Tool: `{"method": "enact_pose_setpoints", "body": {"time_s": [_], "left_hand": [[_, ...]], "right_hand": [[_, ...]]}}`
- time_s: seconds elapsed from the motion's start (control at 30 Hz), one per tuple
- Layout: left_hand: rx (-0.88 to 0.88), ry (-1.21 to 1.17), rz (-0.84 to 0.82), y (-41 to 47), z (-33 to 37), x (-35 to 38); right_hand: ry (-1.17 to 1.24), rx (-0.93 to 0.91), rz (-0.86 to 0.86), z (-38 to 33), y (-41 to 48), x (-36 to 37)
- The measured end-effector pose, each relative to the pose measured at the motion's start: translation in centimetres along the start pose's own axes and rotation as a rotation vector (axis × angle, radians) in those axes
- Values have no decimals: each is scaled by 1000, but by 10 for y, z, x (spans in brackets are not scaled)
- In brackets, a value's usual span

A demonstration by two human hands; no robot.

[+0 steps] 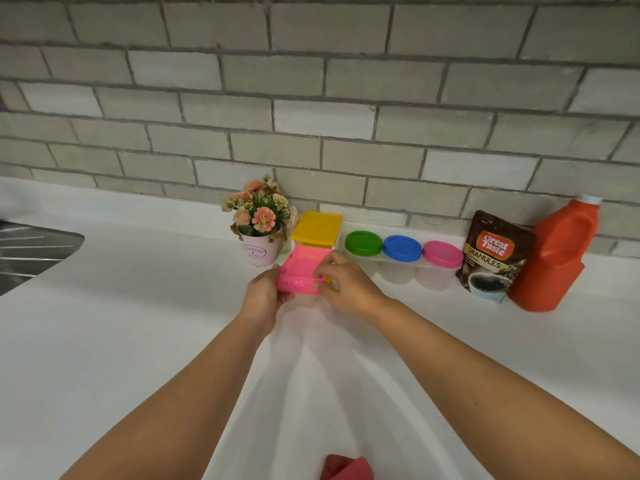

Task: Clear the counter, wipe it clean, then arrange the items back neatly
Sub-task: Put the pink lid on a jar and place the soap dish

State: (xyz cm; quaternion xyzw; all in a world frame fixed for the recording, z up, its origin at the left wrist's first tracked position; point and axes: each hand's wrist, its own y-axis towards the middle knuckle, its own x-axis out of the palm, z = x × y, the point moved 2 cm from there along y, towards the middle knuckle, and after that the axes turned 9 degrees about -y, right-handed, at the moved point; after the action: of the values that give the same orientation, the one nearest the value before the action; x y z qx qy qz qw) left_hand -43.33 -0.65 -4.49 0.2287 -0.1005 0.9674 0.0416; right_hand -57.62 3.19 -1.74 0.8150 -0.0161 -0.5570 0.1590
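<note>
Nearest me, at the counter's (pixel 104 341) front edge, I see a red cloth (pixel 346 468), only partly in view at the bottom. Both my forearms reach out over the bare white top toward the back wall. My left hand (pixel 264 299) grips the left end of a pink-lidded box (pixel 301 271), fingers wrapped under it and thumb on its side. My right hand (pixel 346 285) pinches the box's right front corner, fingers curled over the lid's rim. I cannot tell whether the box rests on the counter or is just lifted.

Just behind it stands a yellow-lidded box (pixel 317 228), close to the wall. To its left is a pink flowerpot (pixel 259 251) holding peach and cream flowers; its label reads "FLOWERS & GARDEN". To the right of the yellow box, three clear jars stand in a row, touching: green lid (pixel 363 242), blue lid (pixel 401 248), pink lid (pixel 443 253). Beside them leans a brown pouch (pixel 495 254) printed "Great Taste GRANULES" above a pictured coffee cup. Next to it stands an orange jug (pixel 557 258) with a handle and white cap.

At the far left edge a steel sink (pixel 31 251) is set into the counter.
</note>
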Motion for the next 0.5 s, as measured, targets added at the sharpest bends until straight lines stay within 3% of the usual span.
{"method": "enact_pose_setpoints", "body": {"time_s": [0.13,0.5], "left_hand": [[-1,-6,-84,7,5,-3],[80,133,-59,23,5,-10]], "right_hand": [[-39,-5,53,-9,5,0],[-82,17,156,-13,5,8]]}}
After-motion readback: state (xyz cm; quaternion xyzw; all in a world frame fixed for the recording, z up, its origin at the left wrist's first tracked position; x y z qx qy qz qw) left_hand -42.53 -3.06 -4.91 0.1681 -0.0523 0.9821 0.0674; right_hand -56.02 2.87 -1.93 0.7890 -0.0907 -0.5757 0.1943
